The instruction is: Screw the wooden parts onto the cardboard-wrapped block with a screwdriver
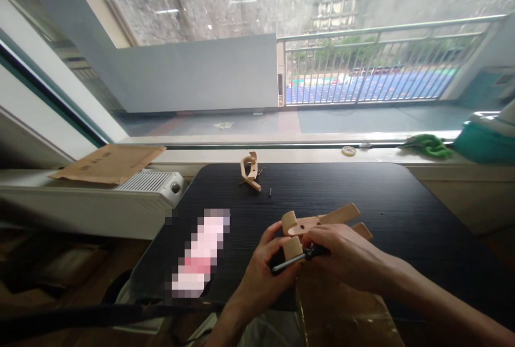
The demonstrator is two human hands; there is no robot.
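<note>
My left hand is wrapped around the near end of a light wooden assembly, which has rounded end pieces and dark holes. In my right hand is a screwdriver with a black handle, its metal shaft pointing left across the front of the assembly, close to my left fingers. The right fingertips are also against the wood, and the hand hides part of it. Farther back on the table lie a curved wooden part and a small screw.
A black table carries these things, with a blurred-out item at its left. A cardboard box is under my hands. Along the windowsill are a tape roll, a green cloth and a brown envelope by a radiator.
</note>
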